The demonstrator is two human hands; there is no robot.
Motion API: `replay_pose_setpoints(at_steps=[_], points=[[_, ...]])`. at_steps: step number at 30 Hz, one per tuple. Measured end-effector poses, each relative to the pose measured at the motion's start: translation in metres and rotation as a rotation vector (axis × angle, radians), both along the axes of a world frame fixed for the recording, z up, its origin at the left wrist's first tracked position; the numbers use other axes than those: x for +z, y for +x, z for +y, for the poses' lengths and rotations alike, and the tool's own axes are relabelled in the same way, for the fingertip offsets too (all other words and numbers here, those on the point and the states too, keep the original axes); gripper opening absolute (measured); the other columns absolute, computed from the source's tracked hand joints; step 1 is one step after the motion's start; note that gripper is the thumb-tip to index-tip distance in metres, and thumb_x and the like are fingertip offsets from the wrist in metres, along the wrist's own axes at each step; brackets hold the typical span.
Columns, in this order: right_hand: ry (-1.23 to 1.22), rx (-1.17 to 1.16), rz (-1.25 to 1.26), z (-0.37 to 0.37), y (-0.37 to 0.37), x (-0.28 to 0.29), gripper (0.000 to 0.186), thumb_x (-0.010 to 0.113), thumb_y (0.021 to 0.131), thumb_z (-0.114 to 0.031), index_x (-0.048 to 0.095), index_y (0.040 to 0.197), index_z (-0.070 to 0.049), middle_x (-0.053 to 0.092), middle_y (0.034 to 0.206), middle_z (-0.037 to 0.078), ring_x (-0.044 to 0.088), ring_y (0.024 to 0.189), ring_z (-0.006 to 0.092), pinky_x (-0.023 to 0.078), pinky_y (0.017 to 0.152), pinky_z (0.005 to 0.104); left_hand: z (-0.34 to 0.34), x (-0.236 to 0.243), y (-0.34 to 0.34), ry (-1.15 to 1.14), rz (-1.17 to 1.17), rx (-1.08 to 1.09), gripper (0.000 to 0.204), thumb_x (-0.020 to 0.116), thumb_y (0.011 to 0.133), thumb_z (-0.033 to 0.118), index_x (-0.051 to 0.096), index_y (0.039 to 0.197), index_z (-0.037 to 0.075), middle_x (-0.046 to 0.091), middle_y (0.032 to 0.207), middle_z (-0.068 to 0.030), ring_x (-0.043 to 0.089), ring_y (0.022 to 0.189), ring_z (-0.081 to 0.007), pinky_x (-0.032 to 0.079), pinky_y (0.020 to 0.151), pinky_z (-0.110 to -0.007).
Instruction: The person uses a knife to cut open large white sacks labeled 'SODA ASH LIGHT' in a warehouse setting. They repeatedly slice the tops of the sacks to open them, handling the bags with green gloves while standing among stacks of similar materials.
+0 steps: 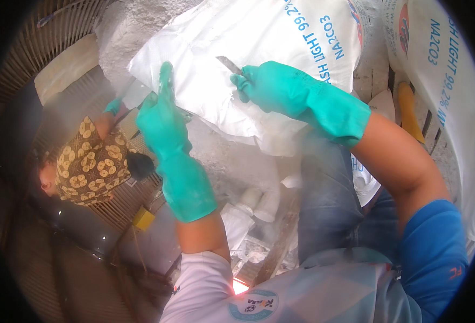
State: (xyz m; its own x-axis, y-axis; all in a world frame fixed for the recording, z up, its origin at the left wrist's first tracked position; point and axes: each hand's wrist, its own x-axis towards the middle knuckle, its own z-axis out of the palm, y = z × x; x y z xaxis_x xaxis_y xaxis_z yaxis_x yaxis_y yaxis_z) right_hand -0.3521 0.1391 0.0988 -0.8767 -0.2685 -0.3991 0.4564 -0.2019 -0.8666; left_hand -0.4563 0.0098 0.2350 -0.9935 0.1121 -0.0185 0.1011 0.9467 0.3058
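A large white woven sack (210, 37) with blue print lies tilted in front of me, its open or torn lower edge hanging over white powder. My left hand (164, 126), in a green rubber glove, holds the sack's left edge, with one finger stretched over the top face and the others partly hidden. Gripped in my right hand (280, 89), also green-gloved, is a knife (228, 64) with a short, whitened blade. The blade points up and left, just over the sack's surface. My right fingers are closed round the handle.
White powder (226, 156) is heaped below the sack. Another printed white sack (436, 70) stands at the right, near a yellow boot-like object (408, 110). A person in a patterned brown shirt (95, 164) bends at the left, by a yellow box (143, 219). Haze blurs parts.
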Motion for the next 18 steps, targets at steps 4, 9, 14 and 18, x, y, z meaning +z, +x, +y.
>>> replay_pose_setpoints(at_steps=[4, 9, 14, 18], points=[[0.094, -0.154, 0.103, 0.007, -0.011, -0.006, 0.047, 0.041, 0.106, -0.048, 0.066, 0.101, -0.009, 0.063, 0.069, 0.010, 0.063, 0.065, 0.0228, 0.050, 0.069, 0.0373, 0.010, 0.004, 0.015, -0.032, -0.066, 0.016, 0.051, 0.070, 0.092, 0.043, 0.069, 0.084, -0.007, 0.052, 0.060, -0.0072, 0.052, 0.056, -0.0146, 0.044, 0.056, -0.029], [0.038, -0.173, 0.147, 0.022, -0.038, 0.017, 0.048, 0.040, 0.106, -0.049, 0.066, 0.096, -0.010, 0.060, 0.067, 0.008, 0.058, 0.064, 0.0189, 0.049, 0.068, 0.0346, 0.002, 0.005, 0.022, -0.230, -0.019, -0.211, 0.031, 0.063, 0.098, 0.025, 0.071, 0.119, 0.005, 0.053, 0.071, -0.0064, 0.052, 0.060, -0.0144, 0.046, 0.060, -0.031], [-0.112, -0.180, 0.157, -0.010, -0.059, -0.001, 0.049, 0.038, 0.106, -0.048, 0.066, 0.095, -0.010, 0.062, 0.072, 0.009, 0.057, 0.064, 0.0203, 0.048, 0.067, 0.0362, 0.020, 0.011, 0.026, -0.169, -0.131, -0.021, 0.049, 0.058, 0.095, 0.003, 0.059, 0.142, 0.018, 0.053, 0.073, -0.0074, 0.050, 0.062, -0.0163, 0.047, 0.065, -0.032], [0.127, -0.051, 0.161, 0.007, -0.053, 0.019, 0.049, 0.035, 0.107, -0.045, 0.067, 0.095, -0.009, 0.065, 0.076, 0.012, 0.061, 0.067, 0.0249, 0.050, 0.069, 0.0393, -0.012, 0.012, 0.021, -0.680, 0.138, -0.688, 0.055, 0.062, 0.088, -0.004, 0.060, 0.140, 0.016, 0.055, 0.071, -0.0078, 0.056, 0.063, -0.0170, 0.050, 0.060, -0.032]])
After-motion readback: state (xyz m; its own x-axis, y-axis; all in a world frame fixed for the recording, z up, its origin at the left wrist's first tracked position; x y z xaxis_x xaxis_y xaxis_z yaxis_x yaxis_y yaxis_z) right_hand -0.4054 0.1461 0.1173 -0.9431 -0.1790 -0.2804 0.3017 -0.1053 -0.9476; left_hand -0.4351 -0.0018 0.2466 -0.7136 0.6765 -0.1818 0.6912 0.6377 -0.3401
